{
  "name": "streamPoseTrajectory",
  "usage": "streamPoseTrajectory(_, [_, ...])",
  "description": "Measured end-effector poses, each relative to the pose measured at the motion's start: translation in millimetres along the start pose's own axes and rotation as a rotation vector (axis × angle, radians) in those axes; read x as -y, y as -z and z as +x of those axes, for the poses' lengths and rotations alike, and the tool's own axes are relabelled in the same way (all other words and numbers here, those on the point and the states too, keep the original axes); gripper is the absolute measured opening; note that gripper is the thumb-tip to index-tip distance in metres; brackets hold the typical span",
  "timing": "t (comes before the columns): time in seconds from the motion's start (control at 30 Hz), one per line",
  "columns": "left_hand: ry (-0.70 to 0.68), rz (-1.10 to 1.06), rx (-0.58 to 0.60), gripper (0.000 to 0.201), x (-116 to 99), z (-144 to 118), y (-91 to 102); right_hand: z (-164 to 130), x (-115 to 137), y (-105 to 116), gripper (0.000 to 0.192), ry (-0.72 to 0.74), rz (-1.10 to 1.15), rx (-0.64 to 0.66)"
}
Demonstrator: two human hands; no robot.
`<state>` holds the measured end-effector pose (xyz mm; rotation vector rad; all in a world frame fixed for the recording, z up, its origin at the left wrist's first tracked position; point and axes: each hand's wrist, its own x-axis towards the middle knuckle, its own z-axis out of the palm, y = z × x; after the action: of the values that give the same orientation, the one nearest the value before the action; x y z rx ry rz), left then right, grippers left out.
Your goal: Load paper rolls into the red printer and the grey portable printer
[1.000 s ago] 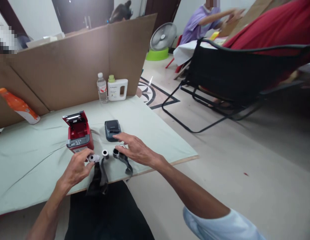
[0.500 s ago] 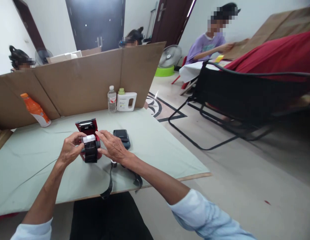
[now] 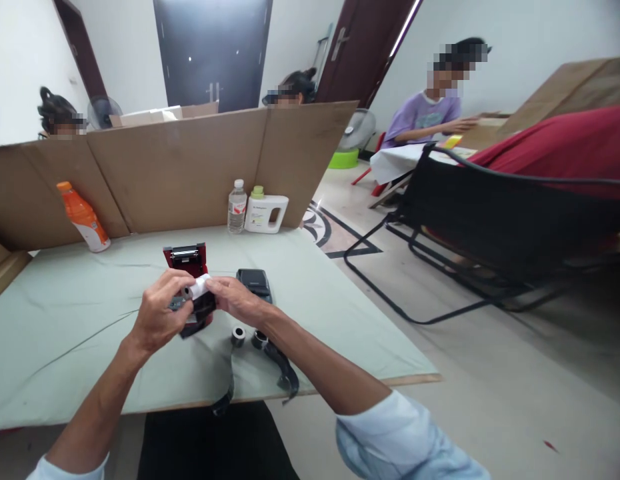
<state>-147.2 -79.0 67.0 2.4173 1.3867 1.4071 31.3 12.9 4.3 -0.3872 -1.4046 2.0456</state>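
Holding a small white paper roll (image 3: 199, 288) between both hands, we keep it raised just above the counter (image 3: 65, 347) and directly in front of the red printer (image 3: 186, 263), whose lid stands open behind it. The left hand (image 3: 160, 313) curls around the near end from below, fingers closed on the roll and on the dark strip (image 3: 203, 310) that hangs from it. The right hand (image 3: 235, 300) pinches the other end with thumb and fingertips, so the roll lies nearly level between the two grips, its white end tilted slightly up. This two-point hold looks chosen to keep the roll from unwinding and to keep its axis steady; that is our judgement.

Two more rolls, both dark-wound, stand on end on the counter: one (image 3: 238, 336) just beside the other (image 3: 259, 340), each trailing a dark tail toward the near counter edge, where the tails droop over. They sit just under the right wrist, within easy reach. A dark handheld printer (image 3: 254, 283) lies flat right of the red one, partly hidden by the right hand.

Further back, an orange bottle (image 3: 83, 217) leans against the cardboard screen (image 3: 190, 167); a clear water bottle (image 3: 237, 207) and a white jug (image 3: 266, 213) stand upright together at the screen's fold. Other people sit beyond the screen, well apart.
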Motion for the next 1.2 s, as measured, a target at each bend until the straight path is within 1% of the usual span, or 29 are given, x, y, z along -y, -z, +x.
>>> streamPoseTrajectory(0.07, [0.0, -0.043, 0.063, 0.022, -11.0, 4.8, 7.0, -3.2, 7.1, -5.5, 0.053, 0.012, 0.088, -0.002])
streamPoseTrajectory(0.13, [0.061, -0.144, 0.169, 0.02, -17.6, 11.9, 18.3, -7.9, 14.2, -10.9, 0.053, 0.005, 0.132, 0.004])
streamPoseTrajectory(0.23, [0.167, -0.316, 0.361, 0.029, -20.7, 24.9, 34.5, -15.7, 22.8, -19.2, 0.056, -0.011, 0.162, 0.051])
streamPoseTrajectory(0.33, [0.19, -0.386, 0.5, 0.039, -23.3, 35.0, 40.6, -23.4, 27.0, -27.8, 0.06, 0.002, 0.181, 0.095])
streamPoseTrajectory(0.43, [0.184, -0.357, 0.546, 0.042, -32.3, 41.0, 41.8, -30.7, 28.2, -32.6, 0.06, 0.022, 0.17, 0.136])
streamPoseTrajectory(0.53, [0.144, -0.275, 0.614, 0.043, -48.1, 47.6, 46.1, -36.2, 31.0, -32.2, 0.057, 0.019, 0.101, 0.161])
streamPoseTrajectory(0.6, [0.072, -0.146, 0.68, 0.043, -60.7, 53.0, 50.0, -38.0, 35.2, -30.7, 0.056, 0.014, 0.035, 0.185])
streamPoseTrajectory(0.67, [-0.038, 0.034, 0.738, 0.037, -72.9, 57.4, 52.3, -38.5, 40.6, -29.6, 0.052, 0.031, -0.039, 0.19])
streamPoseTrajectory(0.73, [-0.152, 0.197, 0.765, 0.033, -82.3, 59.3, 52.1, -38.7, 45.9, -29.7, 0.046, 0.079, -0.114, 0.171])
streamPoseTrajectory(0.8, [-0.225, 0.283, 0.767, 0.037, -87.6, 58.4, 50.2, -39.5, 50.2, -30.9, 0.041, 0.13, -0.167, 0.156])
streamPoseTrajectory(0.9, [-0.264, 0.323, 0.771, 0.055, -88.0, 54.5, 46.9, -42.3, 53.9, -33.4, 0.039, 0.142, -0.203, 0.164])
streamPoseTrajectory(0.97, [-0.273, 0.335, 0.775, 0.062, -85.8, 52.8, 45.8, -44.0, 54.5, -34.3, 0.04, 0.125, -0.213, 0.164])
streamPoseTrajectory(1.03, [-0.269, 0.313, 0.761, 0.062, -82.9, 52.8, 46.2, -44.7, 53.5, -34.2, 0.042, 0.113, -0.206, 0.15])
streamPoseTrajectory(1.1, [-0.248, 0.242, 0.736, 0.057, -78.4, 53.3, 47.4, -44.3, 50.8, -33.5, 0.044, 0.1, -0.17, 0.128])
streamPoseTrajectory(1.2, [-0.154, 0.072, 0.668, 0.054, -65.5, 50.1, 46.9, -43.2, 45.1, -33.3, 0.049, 0.062, -0.066, 0.126])
